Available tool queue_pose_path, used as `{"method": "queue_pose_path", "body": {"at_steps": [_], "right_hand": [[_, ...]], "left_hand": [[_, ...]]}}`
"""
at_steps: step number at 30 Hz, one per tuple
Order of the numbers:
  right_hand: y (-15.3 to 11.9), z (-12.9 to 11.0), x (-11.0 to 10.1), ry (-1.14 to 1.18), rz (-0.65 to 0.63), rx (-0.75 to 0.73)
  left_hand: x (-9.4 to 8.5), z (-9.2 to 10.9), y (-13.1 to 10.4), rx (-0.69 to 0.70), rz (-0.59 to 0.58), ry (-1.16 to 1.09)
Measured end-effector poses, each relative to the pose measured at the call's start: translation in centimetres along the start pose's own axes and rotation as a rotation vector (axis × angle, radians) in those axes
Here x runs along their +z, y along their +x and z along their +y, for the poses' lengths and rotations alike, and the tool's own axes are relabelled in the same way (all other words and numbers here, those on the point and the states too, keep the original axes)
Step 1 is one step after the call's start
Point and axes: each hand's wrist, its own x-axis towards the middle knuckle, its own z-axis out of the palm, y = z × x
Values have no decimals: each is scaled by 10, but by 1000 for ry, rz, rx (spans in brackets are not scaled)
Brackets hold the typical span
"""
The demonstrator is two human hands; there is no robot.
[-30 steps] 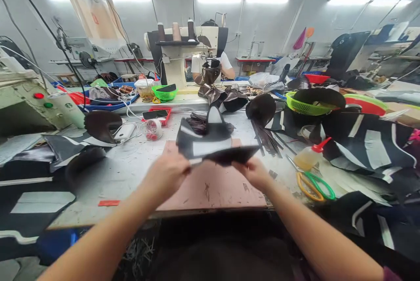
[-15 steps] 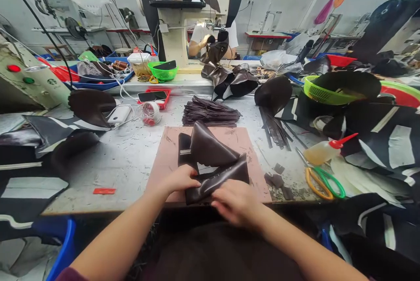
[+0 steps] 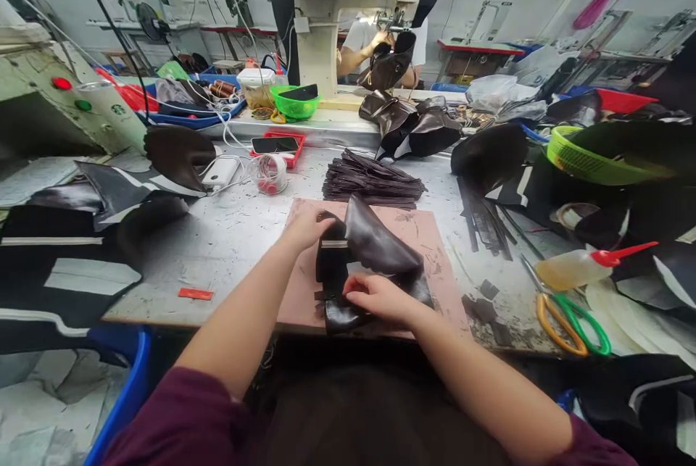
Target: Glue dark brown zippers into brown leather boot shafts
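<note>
A dark brown leather piece (image 3: 380,238) lies folded on a pinkish board (image 3: 446,270) in front of me. My left hand (image 3: 311,227) pinches the upper left corner of the leather. My right hand (image 3: 375,296) rests over the lower part of the piece, its fingers curled together near a white patch on the inside; what its fingertips hold, if anything, is hidden. A pile of dark leather strips (image 3: 373,180) lies just behind the board.
Scissors (image 3: 562,325) and a glue bottle (image 3: 570,269) lie at the right, near small leather scraps (image 3: 489,310). Leather pieces (image 3: 70,256) cover the left side. Behind stands a sewing machine (image 3: 315,35), with a person (image 3: 356,46) beyond it.
My left hand has moved up to the upper left corner of the leather. My right hand has shifted onto the lower part, and the lower flap lies differently. The view has turned slightly left.
</note>
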Motion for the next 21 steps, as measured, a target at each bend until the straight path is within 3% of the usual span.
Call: {"method": "queue_pose_path", "body": {"at_steps": [3,6,8,9,11,13,17,21], "right_hand": [[8,6,-3,402,98,67],[15,11,-2,599,220,117],[17,11,-1,566,243,165],[17,10,-1,538,246,194],[17,6,-3,505,237,248],[16,2,-5,501,203,279],[14,-6,-3,431,90,321],[11,-9,15,264,230,380]], "left_hand": [[15,6,-6,192,-92,-105],[30,4,-42,574,-170,-171],[36,-4,-73,783,-93,-117],[39,-10,-88,817,-12,-57],[44,-22,-115,785,153,86],[49,-33,-136,732,216,201],[62,-42,-155,703,157,279],[68,-42,-158,676,141,349]]}}
